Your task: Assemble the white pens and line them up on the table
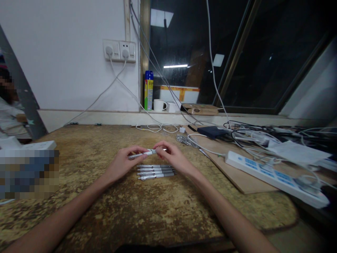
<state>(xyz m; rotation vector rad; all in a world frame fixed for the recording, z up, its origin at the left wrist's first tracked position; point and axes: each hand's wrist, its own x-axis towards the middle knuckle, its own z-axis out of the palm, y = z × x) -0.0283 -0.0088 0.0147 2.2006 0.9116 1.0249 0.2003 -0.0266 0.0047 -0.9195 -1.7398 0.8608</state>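
Gripping a slim white-and-grey plastic pen [150, 152], both hands meet near the centre of the frame. The left hand [123, 162] has its thumb and fingers closed on the pen's left part; the right hand [174, 157] pinches its right part, fingertips covering some of the barrel. The pen lies nearly level between the two sets of fingers, its right end slightly higher. Just below it, a row of similar white-and-grey pens [156, 172] rests side by side on the worn, mottled brown wooden worktop [147, 211].
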